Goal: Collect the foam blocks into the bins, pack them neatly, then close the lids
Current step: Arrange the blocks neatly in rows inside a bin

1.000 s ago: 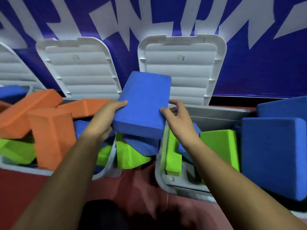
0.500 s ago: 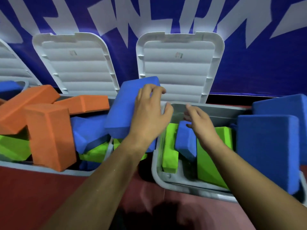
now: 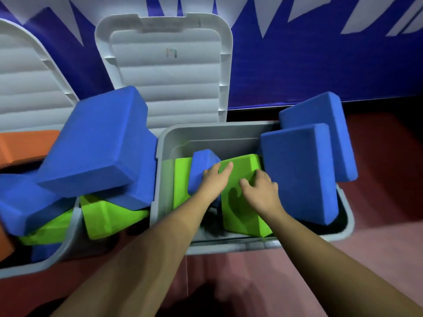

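An open grey bin (image 3: 206, 131) stands in front of me, its lid (image 3: 164, 76) leaning back against the wall. Inside it a green foam block (image 3: 240, 209) stands on edge beside a small blue block (image 3: 201, 163) and another green block (image 3: 180, 179). My left hand (image 3: 214, 179) lies across the small blue block, its straight fingers reaching onto the green block. My right hand (image 3: 261, 188) grips the top of that green block, fingers curled over its right edge. Two large blue blocks (image 3: 297, 175) (image 3: 325, 124) stand at the bin's right end.
To the left a second open bin (image 3: 68, 248) is heaped with blocks, a big blue block (image 3: 98, 143) lying on top and overhanging. A green block (image 3: 107, 216) sticks out between the bins. An orange block (image 3: 25, 145) lies far left. Red floor surrounds the bins.
My left hand let go of the big blue block, which now rests on the left bin's heap. Both hands dropped into the right bin onto the blocks there.
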{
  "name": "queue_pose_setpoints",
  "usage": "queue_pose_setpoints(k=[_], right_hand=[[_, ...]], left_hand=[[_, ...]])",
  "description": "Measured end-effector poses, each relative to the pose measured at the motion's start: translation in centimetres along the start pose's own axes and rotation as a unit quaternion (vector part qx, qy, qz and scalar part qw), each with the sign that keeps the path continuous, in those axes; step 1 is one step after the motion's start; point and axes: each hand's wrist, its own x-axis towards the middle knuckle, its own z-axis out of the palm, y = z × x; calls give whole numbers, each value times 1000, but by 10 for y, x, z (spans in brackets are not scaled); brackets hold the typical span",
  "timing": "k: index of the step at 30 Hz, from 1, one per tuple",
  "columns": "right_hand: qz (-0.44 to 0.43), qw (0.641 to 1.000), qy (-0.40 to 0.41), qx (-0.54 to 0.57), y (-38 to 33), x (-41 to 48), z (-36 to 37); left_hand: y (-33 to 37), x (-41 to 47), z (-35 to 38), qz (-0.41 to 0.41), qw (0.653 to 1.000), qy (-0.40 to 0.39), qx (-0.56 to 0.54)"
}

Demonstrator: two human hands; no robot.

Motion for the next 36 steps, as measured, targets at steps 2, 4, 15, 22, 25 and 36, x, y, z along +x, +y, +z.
queue_pose_setpoints(k=[2,4,15,22,25,36], right_hand=[[17,997,6,71,5,-1,-5],[35,987,19,155,7,-2,-7],[22,965,-36,259,9,-11,-13],[34,937,-60,344,17,-5,-24],[6,940,-47,337,14,-8,-24],[-128,886,-63,441,3,-16,-37]], left_hand=[[-3,0,8,-37,992,-51,-107],[-7,0,15,-61,979,-82,-173],[14,17,14,81,996,-24,0],[29,17,16,44,998,36,-36],[28,13,12,37,997,62,-38],[63,-16,-17,216,965,141,-38]])
